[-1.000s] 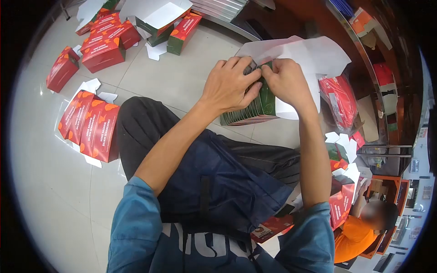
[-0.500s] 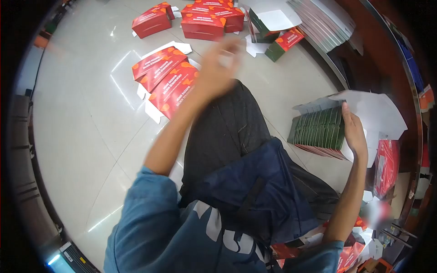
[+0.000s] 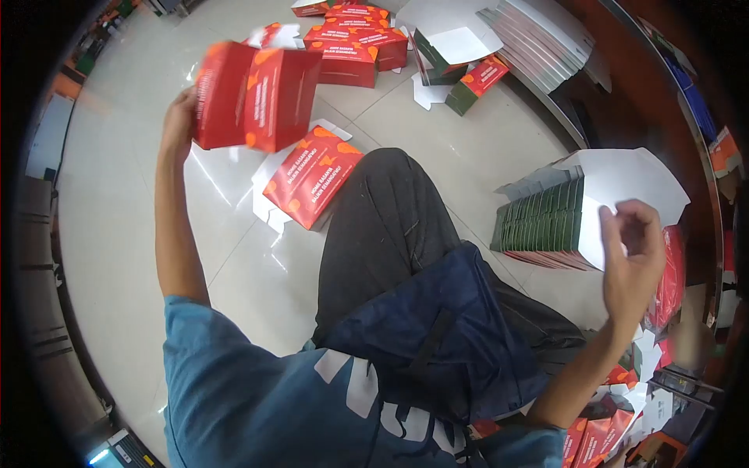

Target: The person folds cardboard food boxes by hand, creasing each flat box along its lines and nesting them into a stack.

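Note:
My left hand (image 3: pixel 179 123) is closed on the left end of a red carton (image 3: pixel 285 97), raised above the floor with its panels folded and orange patches on it. Below it, another red carton (image 3: pixel 314 175) with white flaps lies beside my knee. My right hand (image 3: pixel 636 253) hovers with thumb and curled fingers apart, holding nothing. Just left of it stands a tight row of flat cartons (image 3: pixel 542 222), green edges showing, with a large white panel (image 3: pixel 632 183) behind.
Several red boxes (image 3: pixel 347 62) are grouped at the far side of the floor. Near them are an opened box (image 3: pixel 460 35), a small red and green box (image 3: pixel 477 82) and a stack of flat cartons (image 3: pixel 542 43). Red cartons (image 3: pixel 597 441) lie at my lower right.
My left hand has swung left and now holds up a red carton from the pair beside my knee. My right hand has come off the row of flat cartons, moving slightly right and down.

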Available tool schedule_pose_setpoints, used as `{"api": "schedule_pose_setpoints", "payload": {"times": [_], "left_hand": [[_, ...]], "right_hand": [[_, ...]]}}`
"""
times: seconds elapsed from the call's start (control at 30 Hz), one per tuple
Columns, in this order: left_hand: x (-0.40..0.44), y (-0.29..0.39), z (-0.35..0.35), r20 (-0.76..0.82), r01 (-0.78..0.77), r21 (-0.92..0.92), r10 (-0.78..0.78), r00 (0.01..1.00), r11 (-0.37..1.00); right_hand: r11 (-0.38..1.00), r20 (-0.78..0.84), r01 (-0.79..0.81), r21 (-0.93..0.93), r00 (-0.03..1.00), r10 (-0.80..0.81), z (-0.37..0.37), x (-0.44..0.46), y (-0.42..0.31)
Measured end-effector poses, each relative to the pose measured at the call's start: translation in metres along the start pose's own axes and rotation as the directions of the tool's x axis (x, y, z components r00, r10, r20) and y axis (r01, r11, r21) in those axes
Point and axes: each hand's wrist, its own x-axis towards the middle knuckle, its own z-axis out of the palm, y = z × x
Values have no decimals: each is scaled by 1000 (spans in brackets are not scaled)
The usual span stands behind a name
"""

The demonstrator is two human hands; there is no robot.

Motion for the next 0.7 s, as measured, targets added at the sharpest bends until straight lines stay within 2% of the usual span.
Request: {"api": "schedule_pose_setpoints", "payload": {"times": [0.03,0.07,0.1,0.13,0.17,0.2,0.27,0.33,0.4,0.47,0.5,0.57,0.6,0.63,0.67,0.7], "left_hand": [[-16,23,5,-28,-40,-92,38,999,995],[-34,46,16,-56,-83,-181,74,996,980],[-45,60,25,-43,-90,-245,82,996,965],[-54,72,34,-29,-97,-309,92,995,946],[-65,80,42,-17,-101,-372,102,995,923],[-77,84,53,20,-105,-417,124,992,903],[-98,90,76,100,-104,-507,179,979,855],[-120,100,101,82,-136,-526,209,974,840],[-131,100,116,107,-138,-549,233,967,824],[-130,89,121,166,-122,-569,259,952,813],[-131,84,125,182,-128,-570,277,943,811],[-133,76,133,202,-153,-568,317,927,808],[-139,75,142,168,-237,-500,362,917,833],[-149,76,152,132,-322,-423,409,903,847],[-160,78,162,93,-404,-341,458,884,849],[-176,82,174,42,-583,-143,593,804,800]], "right_hand": [[989,-30,84,125,996,-81,17,1,-8],[980,3,45,194,999,-47,34,1,-30],[902,120,-18,432,992,-38,53,1,-48],[816,149,71,573,971,-189,78,5,-55],[711,193,27,703,955,-227,102,6,-74],[631,285,-66,773,925,-252,122,8,-88],[407,470,-351,843,849,-241,147,13,-117],[346,474,-370,862,830,-294,163,16,-125],[358,476,-367,858,832,-286,172,20,-119],[433,472,-347,832,852,-225,170,23,-103],[417,558,-439,796,799,-223,154,24,-99],[345,498,-396,851,817,-291,138,15,-87],[304,469,-378,875,819,-330,132,11,-83],[400,473,-342,850,830,-296,119,12,-80],[440,418,-274,855,866,-275,113,13,-76],[479,362,-207,853,896,-259,108,15,-72]]}}
